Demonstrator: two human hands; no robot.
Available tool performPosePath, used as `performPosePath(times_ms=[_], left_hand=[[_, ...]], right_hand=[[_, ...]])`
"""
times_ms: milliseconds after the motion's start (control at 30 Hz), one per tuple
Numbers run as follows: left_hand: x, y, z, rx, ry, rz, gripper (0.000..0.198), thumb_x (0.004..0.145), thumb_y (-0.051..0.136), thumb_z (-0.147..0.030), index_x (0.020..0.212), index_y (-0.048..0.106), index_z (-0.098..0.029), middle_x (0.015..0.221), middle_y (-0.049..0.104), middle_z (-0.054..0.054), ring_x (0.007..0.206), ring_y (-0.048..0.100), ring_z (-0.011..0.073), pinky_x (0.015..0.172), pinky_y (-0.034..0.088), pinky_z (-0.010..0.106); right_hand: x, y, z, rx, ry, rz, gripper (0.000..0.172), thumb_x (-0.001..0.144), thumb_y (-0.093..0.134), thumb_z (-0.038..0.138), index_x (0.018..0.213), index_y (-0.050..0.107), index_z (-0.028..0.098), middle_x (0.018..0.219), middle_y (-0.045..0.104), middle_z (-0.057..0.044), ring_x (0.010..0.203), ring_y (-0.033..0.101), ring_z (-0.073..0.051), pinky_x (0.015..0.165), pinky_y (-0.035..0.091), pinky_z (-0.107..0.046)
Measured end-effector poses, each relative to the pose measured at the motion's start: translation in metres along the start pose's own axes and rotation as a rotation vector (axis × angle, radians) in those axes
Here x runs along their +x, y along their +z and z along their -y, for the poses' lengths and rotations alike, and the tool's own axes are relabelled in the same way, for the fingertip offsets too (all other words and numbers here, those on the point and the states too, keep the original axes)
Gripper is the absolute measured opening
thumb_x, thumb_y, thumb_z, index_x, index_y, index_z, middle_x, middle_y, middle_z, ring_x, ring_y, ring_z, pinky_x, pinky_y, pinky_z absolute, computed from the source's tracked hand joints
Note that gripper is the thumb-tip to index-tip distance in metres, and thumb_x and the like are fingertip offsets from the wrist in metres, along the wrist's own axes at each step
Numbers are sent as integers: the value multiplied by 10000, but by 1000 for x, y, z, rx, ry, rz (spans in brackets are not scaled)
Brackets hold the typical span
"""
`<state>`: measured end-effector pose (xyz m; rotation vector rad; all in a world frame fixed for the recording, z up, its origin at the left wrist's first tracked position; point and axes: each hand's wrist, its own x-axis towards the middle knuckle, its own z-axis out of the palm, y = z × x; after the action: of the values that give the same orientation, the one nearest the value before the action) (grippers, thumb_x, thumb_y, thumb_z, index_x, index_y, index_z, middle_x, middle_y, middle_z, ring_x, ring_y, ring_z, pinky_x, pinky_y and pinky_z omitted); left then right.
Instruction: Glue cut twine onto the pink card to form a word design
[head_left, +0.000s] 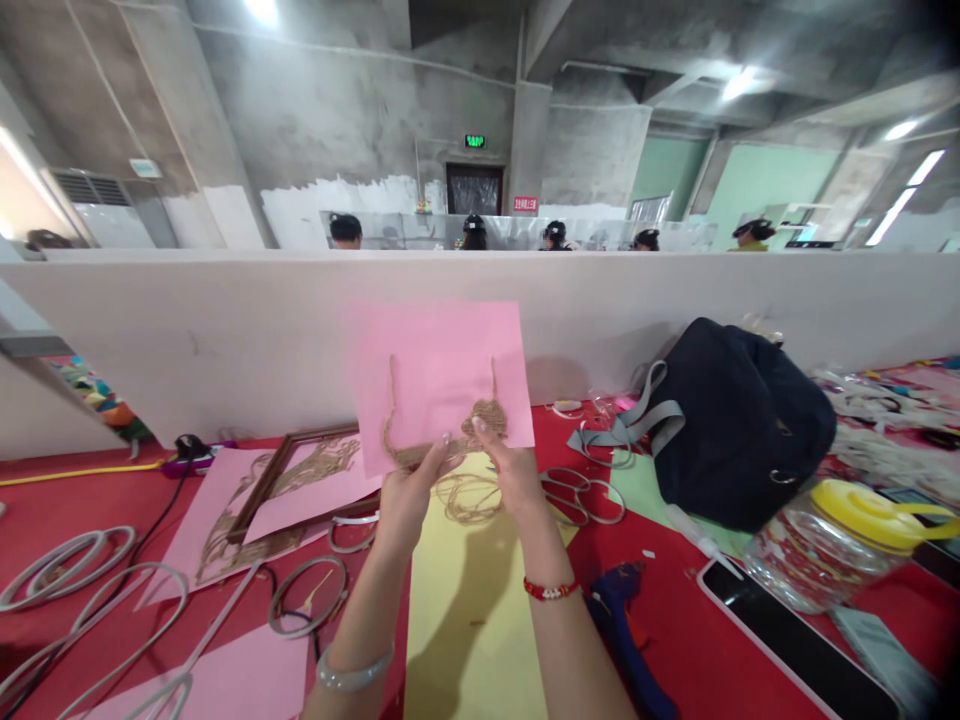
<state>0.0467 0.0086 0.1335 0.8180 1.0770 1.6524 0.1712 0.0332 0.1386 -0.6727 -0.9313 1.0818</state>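
I hold a pink sheet of paper (442, 370) upright in front of me, with brown twine (480, 425) stuck on it in loops and strands. My left hand (409, 495) pinches the sheet's lower edge and the twine there. My right hand (514, 465) grips the lower right part, thumb pressed on a clump of twine. More loose twine (465, 495) hangs below the sheet over a yellow sheet (472, 610) lying on the red table (675, 620).
A wooden frame (289, 470) with twine lies on pink paper at left, among several grey rings (307, 590) and a cable. A black backpack (739, 425), a yellow-lidded jar (832, 545), a blue glue gun (622, 610) and a phone (787, 640) lie at right. A low white partition (225, 320) stands behind, with people beyond.
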Motion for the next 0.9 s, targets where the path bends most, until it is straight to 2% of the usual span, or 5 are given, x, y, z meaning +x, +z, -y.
performPosePath(times_ms=[100, 300, 467, 733, 900], left_hand=[[-1, 0, -1, 2, 20, 25, 388, 733, 921, -322, 1031, 815, -96, 1149, 809, 141, 1132, 766, 311, 1028, 640, 428], [-2, 0, -2, 37, -14, 15, 394, 700, 937, -367, 965, 825, -98, 1074, 824, 136, 1041, 795, 315, 1011, 642, 426], [-1, -1, 2, 86, -11, -7, 409, 708, 938, -384, 967, 820, -91, 1054, 824, 142, 1063, 790, 326, 1010, 638, 419], [4, -1, 11, 44, 4, 14, 484, 705, 937, -398, 1034, 806, -68, 1157, 805, 153, 1039, 794, 295, 980, 658, 395], [6, -2, 15, 20, 20, 45, 479, 712, 938, -391, 1043, 793, -77, 1184, 797, 158, 1097, 775, 299, 1013, 647, 419]], right_hand=[[-1, 6, 0, 66, -11, -11, 725, 719, 888, 337, 1401, 664, 230, 1213, 777, -91, 1188, 707, -298, 1019, 582, -464], [3, 4, -7, 132, 65, -33, 699, 697, 892, 402, 1338, 701, 199, 1259, 757, -118, 1166, 726, -302, 1036, 573, -470], [5, -6, -11, 124, 187, -72, 627, 716, 884, 483, 1237, 745, 164, 1246, 763, -138, 1195, 719, -306, 1072, 550, -472], [7, -13, -14, 97, 172, -68, 611, 725, 878, 532, 1215, 758, 186, 1319, 738, -135, 1255, 687, -303, 1095, 534, -475], [7, -6, -21, 109, 71, -47, 712, 660, 940, 384, 1311, 726, 192, 1273, 756, -118, 1195, 705, -294, 1069, 555, -460]])
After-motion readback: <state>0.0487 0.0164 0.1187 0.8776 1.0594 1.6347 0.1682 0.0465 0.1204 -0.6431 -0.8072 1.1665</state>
